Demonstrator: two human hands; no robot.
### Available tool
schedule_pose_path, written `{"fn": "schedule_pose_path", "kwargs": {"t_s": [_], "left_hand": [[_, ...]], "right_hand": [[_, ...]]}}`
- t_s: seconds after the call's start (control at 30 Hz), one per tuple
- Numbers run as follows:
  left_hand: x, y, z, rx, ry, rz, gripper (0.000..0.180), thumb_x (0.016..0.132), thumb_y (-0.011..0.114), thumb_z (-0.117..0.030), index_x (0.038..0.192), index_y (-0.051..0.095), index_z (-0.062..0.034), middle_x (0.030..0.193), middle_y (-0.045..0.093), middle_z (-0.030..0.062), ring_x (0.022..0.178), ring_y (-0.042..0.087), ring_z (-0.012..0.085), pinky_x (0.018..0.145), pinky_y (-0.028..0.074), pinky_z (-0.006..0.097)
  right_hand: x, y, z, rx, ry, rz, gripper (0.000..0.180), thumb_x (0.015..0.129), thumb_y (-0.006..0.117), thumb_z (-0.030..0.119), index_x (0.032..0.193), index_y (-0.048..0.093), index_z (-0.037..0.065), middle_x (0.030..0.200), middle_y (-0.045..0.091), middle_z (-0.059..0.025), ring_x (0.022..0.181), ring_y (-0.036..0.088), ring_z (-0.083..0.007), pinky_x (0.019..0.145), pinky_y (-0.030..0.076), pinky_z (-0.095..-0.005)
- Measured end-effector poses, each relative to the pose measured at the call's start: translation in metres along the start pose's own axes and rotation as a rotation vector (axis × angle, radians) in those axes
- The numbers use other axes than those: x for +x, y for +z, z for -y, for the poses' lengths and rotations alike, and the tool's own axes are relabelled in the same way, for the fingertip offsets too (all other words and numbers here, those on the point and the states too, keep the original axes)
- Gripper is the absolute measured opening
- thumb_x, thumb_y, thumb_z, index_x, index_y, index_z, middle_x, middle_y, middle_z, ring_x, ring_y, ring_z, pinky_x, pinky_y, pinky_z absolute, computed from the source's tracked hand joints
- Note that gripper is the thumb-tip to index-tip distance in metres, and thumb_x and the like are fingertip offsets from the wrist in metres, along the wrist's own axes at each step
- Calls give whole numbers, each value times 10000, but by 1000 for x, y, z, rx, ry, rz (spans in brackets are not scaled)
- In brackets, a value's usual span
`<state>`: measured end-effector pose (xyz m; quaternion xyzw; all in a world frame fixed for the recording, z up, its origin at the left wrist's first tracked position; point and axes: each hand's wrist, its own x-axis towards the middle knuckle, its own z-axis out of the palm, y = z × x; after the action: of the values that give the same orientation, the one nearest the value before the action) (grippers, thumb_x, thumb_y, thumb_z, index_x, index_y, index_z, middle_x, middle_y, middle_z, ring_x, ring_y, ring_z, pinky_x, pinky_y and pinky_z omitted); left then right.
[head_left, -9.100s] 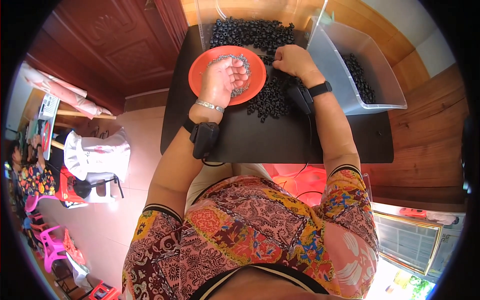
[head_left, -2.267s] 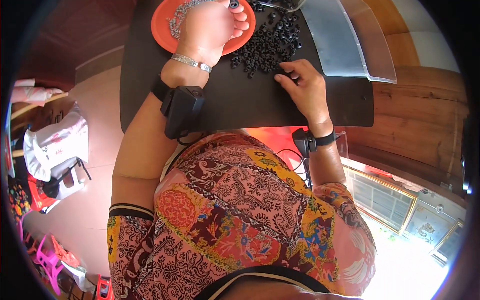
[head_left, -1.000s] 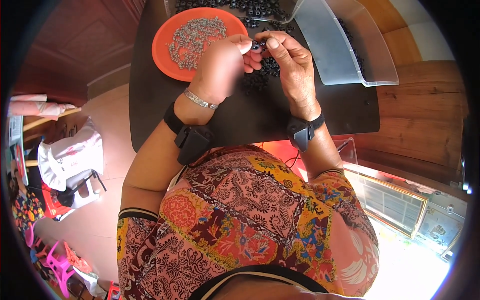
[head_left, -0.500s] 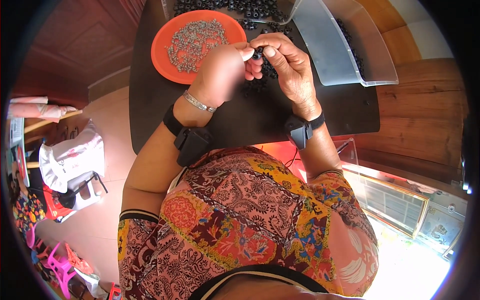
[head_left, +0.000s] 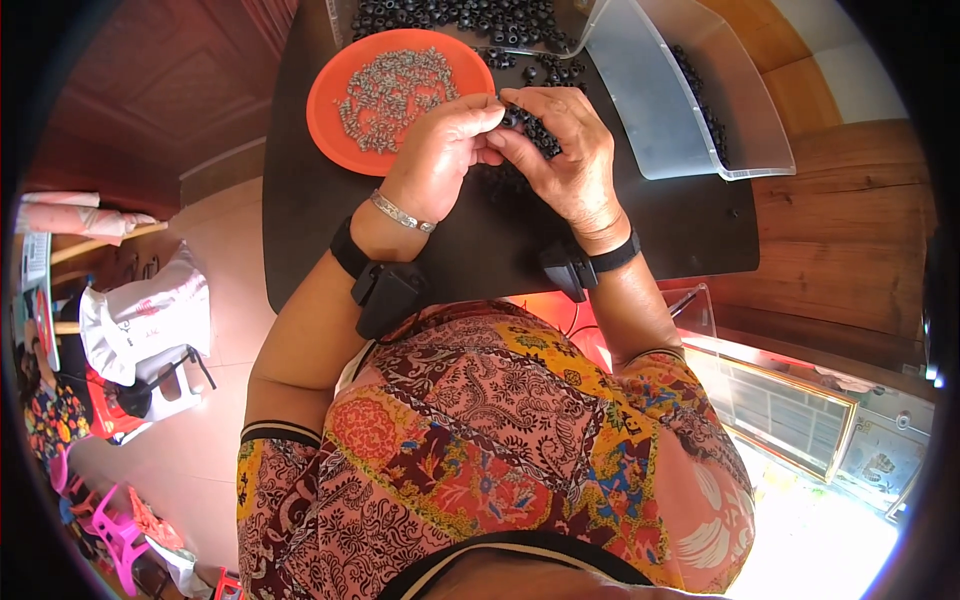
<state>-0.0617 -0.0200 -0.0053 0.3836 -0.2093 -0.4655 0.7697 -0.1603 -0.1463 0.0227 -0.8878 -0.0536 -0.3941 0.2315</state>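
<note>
My left hand (head_left: 440,150) is closed, with thumb and fingertips pinched together beside the orange plate. They meet the fingertips of my right hand (head_left: 570,160), whose index finger and thumb curve round from the other side. Between them shows a small round black plastic piece (head_left: 510,119), partly covered by the fingers. More loose black pieces (head_left: 537,130) show just behind it, inside the curve of my right hand; whether that hand touches them I cannot tell. Many small silvery metal screws (head_left: 385,95) lie spread on the orange plate (head_left: 325,130).
A clear plastic bin (head_left: 455,20) full of black pieces stands at the far side of the dark table (head_left: 480,245). Right of it, a translucent bin (head_left: 650,120) lies with black pieces along its far wall. A wooden panel (head_left: 840,230) borders the table's right.
My hands have lowered slightly and drawn closer together. My right hand has turned inward, curling its fingers over, and the black piece between the fingertips is now more covered.
</note>
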Motion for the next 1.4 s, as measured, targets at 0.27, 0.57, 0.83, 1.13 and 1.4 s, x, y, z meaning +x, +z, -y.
{"fn": "schedule_pose_path", "kwargs": {"t_s": [0.27, 0.57, 0.83, 1.13, 1.4], "left_hand": [[2, -3, 0, 33, 25, 30, 199, 912, 480, -198, 966, 598, -47, 866, 597, 7, 802, 554, 113, 750, 419, 261], [3, 4, -2, 30, 70, 53, 230, 897, 487, -240, 865, 616, -52, 796, 615, 23, 729, 574, 114, 701, 444, 258], [4, -8, -27, -4, 70, -198, 246, 898, 492, -247, 883, 599, -25, 840, 615, 67, 774, 588, 199, 727, 440, 299], [4, -12, -24, -14, 78, -304, 225, 904, 471, -207, 854, 593, -24, 794, 625, 61, 703, 605, 179, 646, 452, 272], [8, -12, -20, 21, 41, -271, 251, 881, 500, -258, 865, 591, -25, 833, 611, 62, 761, 586, 191, 721, 440, 292]], "right_hand": [[-2, 8, 5, -128, -18, -35, 256, 719, 711, 64, 965, 644, 37, 894, 650, -105, 809, 617, -284, 707, 504, -346], [1, -3, 15, -174, -17, -96, 193, 723, 691, 41, 915, 664, 43, 855, 655, -102, 774, 623, -272, 684, 507, -342], [53, -107, -4, -853, 32, -388, 222, 798, 667, 170, 1001, 679, 81, 910, 672, -79, 853, 627, -252, 784, 491, -340], [37, -69, -31, -497, 18, 17, 124, 753, 667, 147, 875, 685, 129, 832, 647, -50, 844, 604, -272, 730, 490, -370], [10, -22, -64, -599, 251, 552, 178, 770, 661, 243, 879, 678, 103, 851, 626, -71, 907, 591, -271, 767, 485, -394]]}}
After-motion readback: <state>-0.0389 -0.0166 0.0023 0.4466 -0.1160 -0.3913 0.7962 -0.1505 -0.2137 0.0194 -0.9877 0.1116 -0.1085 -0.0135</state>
